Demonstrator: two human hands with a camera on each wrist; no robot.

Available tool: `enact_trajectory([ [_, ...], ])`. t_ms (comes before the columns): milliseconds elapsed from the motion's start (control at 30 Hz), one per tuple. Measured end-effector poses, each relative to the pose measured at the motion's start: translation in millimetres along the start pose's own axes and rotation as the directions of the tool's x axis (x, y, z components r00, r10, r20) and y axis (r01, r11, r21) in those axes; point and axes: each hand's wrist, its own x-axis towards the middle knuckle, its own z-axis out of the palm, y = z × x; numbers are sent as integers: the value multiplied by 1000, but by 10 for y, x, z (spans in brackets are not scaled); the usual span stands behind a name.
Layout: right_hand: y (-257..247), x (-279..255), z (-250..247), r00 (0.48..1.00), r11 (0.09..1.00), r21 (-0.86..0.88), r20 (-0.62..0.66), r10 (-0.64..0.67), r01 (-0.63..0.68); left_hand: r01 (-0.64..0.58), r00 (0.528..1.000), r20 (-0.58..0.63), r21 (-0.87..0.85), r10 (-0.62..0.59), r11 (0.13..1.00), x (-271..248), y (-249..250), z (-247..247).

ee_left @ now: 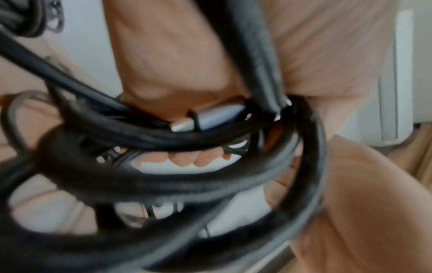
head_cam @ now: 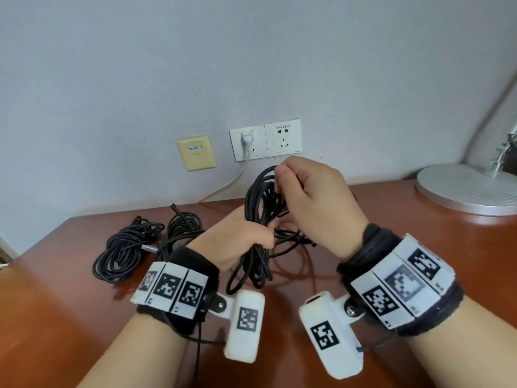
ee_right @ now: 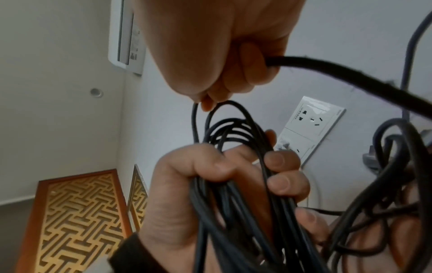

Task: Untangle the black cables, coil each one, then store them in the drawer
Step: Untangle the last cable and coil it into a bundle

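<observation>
Item in hand: one black cable bundle, thin, matte, many loose loops, raised above the desk. My left hand is wrapped round its middle so the loops stay gathered; my right hand pinches a single strand at the top, seemingly to lay on another turn. Set aside on the desk, left: two coiled black cables, apart from the work. Drawer not in view.

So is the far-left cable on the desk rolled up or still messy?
Rolled up. The far-left cable lies in stacked loops on the desk, with no hand touching it.
</observation>
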Motion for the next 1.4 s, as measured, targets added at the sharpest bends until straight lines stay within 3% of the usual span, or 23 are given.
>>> enact_trajectory([
  [100, -24, -16, -9, 997, 997, 28, -34, 70, -69, -20, 1000, -2, -136, 20, 991, 8, -37, 60],
  [200, 16, -20, -1, 986, 986, 49, 36, 160, -162, -32, 999, 14, -360, 40, 933, 32, -53, -10],
  [333, 13, -51, 58, 982, 978, 142, 136, 133, -152, -93, 989, 25, -659, 146, 746, 34, 46, -113],
  [433, -14, -69, 76, 979, 972, 173, 157, 130, -157, -85, 979, 59, -753, 195, 652, 17, 96, -154],
  [567, -7, -51, 57, 991, 961, 243, 38, 130, -136, -40, 983, 90, -746, 160, 664, 1, 99, -205],
  [667, -24, -34, 55, 989, 958, 260, -54, 136, -117, 19, 996, 84, -625, 43, 780, 13, 57, -185],
  [767, -54, -19, 18, 985, 945, 292, -48, 167, -146, 118, 992, 95, -455, -83, 883, 20, 12, -116],
  [900, -53, -8, -25, 972, 941, 285, -89, 215, -182, 150, 986, 131, -395, -106, 906, -2, 37, -116],
  [1000, -12, -13, -5, 962, 912, 367, -124, 244, -184, 99, 983, 184, -472, -12, 876, -27, 95, -157],
  [1100, -8, -42, 45, 976, 925, 334, -58, 211, -180, 13, 977, 172, -632, 124, 775, -12, 147, -197],
  [1167, -60, -91, 99, 985, 919, 357, 28, 170, -169, -55, 976, 112, -707, 188, 705, 7, 169, -209],
  [1267, -80, -172, 199, 997, 989, 139, 74, 38, -48, -179, 967, -19, -756, 253, 629, 9, 197, -245],
  [1400, -69, -257, 275, 985, 997, 46, 157, -70, 63, -272, 955, -156, -795, 250, 542, -15, 216, -392],
])
